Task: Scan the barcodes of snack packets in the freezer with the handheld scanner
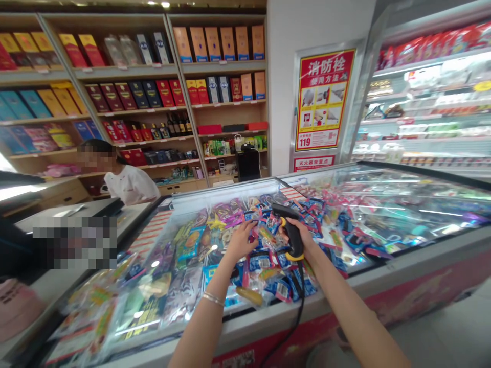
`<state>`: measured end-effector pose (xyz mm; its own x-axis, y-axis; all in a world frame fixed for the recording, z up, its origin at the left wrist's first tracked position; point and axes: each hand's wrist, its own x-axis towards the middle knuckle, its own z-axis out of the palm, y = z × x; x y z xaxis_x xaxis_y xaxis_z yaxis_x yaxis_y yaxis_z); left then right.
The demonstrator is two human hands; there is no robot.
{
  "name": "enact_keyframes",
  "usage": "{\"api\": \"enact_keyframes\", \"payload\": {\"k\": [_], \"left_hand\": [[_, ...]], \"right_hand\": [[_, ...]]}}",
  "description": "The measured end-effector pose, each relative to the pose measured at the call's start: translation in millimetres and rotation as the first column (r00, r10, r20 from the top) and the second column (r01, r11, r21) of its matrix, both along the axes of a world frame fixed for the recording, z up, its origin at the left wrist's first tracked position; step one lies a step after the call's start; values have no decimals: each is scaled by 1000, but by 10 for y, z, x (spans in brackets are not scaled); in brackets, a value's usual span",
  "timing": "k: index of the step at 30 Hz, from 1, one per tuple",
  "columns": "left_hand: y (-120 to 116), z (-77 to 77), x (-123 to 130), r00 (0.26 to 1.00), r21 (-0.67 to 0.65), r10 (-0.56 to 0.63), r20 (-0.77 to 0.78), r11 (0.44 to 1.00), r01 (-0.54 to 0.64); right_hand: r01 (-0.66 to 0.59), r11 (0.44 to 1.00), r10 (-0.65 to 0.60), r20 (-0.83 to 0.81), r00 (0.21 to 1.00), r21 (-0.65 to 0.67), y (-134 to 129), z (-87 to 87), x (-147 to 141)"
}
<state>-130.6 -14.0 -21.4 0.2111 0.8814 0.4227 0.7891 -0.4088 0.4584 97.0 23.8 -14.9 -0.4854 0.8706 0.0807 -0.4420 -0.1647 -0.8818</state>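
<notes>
In my right hand (301, 232) is a black and yellow barcode scanner (294, 239), held upright by its handle over a freezer case, with its cord hanging down the front. My left hand (242, 241) reaches over the heap of small wrapped packets (260, 261), mostly blue and pink. Its fingers touch the packets, and whether they grip one is too small to tell. A yellowish wrapped item (249, 295) lies near the front edge, below my left hand. A blue and orange package (195, 240) shows to the left.
The freezer case (368, 286) spans the front, with a glass lid (406, 204) on its right. At the left, a person in white (132, 184) is behind a counter (72, 220). Shelves of boxes (149, 94) and a lit cooler (433, 102) stand behind.
</notes>
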Motion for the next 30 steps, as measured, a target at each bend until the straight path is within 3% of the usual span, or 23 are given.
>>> {"api": "enact_keyframes", "payload": {"k": [7,11,13,15,17,19,20,22,24,26,28,30], "left_hand": [[-19,67,78,989,-20,133,58,991,-132],[-23,115,57,940,-54,204,275,979,-197],[-6,129,-15,846,-182,247,473,967,-181],[17,135,-121,682,-302,254,686,952,-50],[38,132,-233,511,-320,227,829,942,99],[50,118,-313,455,-314,228,861,941,122],[52,108,-331,486,-323,238,841,941,97],[50,80,-320,629,-324,228,743,945,40],[42,47,-261,810,-268,119,575,962,49],[34,15,-193,930,-203,-19,366,974,100],[29,-4,-151,973,-162,-98,210,978,133],[31,-7,-145,981,-145,-106,161,981,129]], "right_hand": [[-50,999,50,42,998,-7,-33,36,3],[-86,996,85,21,996,20,-15,4,7],[-132,991,132,0,991,4,-4,-3,21],[-156,988,156,-29,987,-17,3,-3,39],[-147,989,145,-54,988,-32,3,2,50],[-121,992,118,-75,990,-41,-4,13,48],[-118,992,114,-77,990,-44,-10,19,43],[-122,991,118,-80,990,-51,-24,30,29],[-126,990,121,-88,989,-58,-37,38,18],[-130,990,125,-89,988,-61,-47,41,15],[-145,988,141,-73,987,-61,-52,41,18],[-165,985,162,-53,985,-58,-54,40,22]]}}
